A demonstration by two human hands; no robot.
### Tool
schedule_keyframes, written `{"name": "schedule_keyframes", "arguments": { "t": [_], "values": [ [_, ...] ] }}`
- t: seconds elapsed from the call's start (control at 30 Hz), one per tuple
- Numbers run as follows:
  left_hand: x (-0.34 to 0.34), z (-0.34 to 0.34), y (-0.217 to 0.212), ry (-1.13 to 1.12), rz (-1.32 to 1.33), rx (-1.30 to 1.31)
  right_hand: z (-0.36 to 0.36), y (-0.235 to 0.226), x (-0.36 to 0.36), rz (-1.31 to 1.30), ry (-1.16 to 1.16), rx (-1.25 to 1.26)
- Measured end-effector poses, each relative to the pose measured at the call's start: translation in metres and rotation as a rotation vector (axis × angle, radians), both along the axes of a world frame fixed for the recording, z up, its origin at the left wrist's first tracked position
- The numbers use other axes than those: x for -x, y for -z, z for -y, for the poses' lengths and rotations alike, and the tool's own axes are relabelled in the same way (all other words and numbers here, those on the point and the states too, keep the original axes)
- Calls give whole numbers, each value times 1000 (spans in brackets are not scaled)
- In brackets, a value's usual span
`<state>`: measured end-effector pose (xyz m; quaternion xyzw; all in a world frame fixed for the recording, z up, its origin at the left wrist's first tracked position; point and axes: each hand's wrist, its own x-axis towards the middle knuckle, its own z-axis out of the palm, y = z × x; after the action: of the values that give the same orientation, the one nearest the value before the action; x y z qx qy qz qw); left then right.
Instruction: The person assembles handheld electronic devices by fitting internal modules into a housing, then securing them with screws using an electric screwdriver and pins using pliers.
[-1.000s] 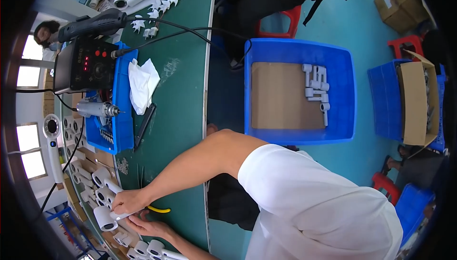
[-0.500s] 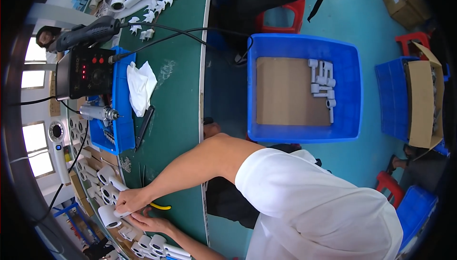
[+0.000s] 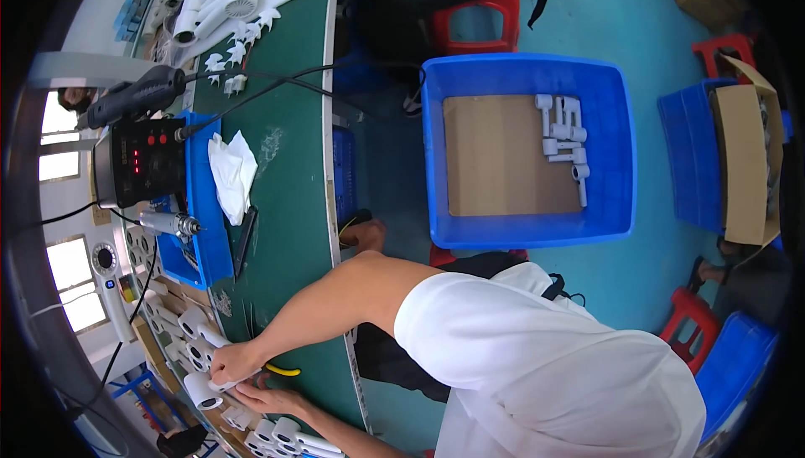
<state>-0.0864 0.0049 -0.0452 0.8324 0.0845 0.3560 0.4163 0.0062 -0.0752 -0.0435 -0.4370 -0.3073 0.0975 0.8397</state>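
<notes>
A white handheld fan (image 3: 202,392) with a round barrel head is held over the left edge of the green workbench, low in the view. My right hand (image 3: 236,364) is closed round its handle from above. My left hand (image 3: 270,399) meets the handle from below, its fingers bent against it and the thumb raised; the fingertips are partly hidden. Beside my right hand lies a tool with a yellow grip (image 3: 283,371). More white fan housings (image 3: 194,324) lie just beyond my hands, and others (image 3: 287,431) lie near my left forearm.
A blue tray (image 3: 220,232) on the green bench (image 3: 289,207) holds a screwdriver-like power tool (image 3: 170,222), near a black control box (image 3: 138,160). White cloth (image 3: 233,175) and a black tweezer-like tool (image 3: 245,243) lie alongside. A blue bin (image 3: 528,234) holds several grey-white parts (image 3: 572,131). Red stools (image 3: 478,43) stand around.
The whole view has shifted, the bench sliding left and the near things slightly down. Both hands stay together at the fan, with little change in their hold.
</notes>
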Motion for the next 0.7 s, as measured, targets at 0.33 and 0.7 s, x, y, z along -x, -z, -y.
{"name": "schedule_keyframes", "arguments": {
  "t": [0.33, 0.7],
  "values": [
    [0, 7, -1, -16, 56, -129, 1, -1, 5, 44, -49, -27],
    [-92, -101, -26, 20, 170, -417, -8, 8, 8, 130, 12, -270]
  ]
}}
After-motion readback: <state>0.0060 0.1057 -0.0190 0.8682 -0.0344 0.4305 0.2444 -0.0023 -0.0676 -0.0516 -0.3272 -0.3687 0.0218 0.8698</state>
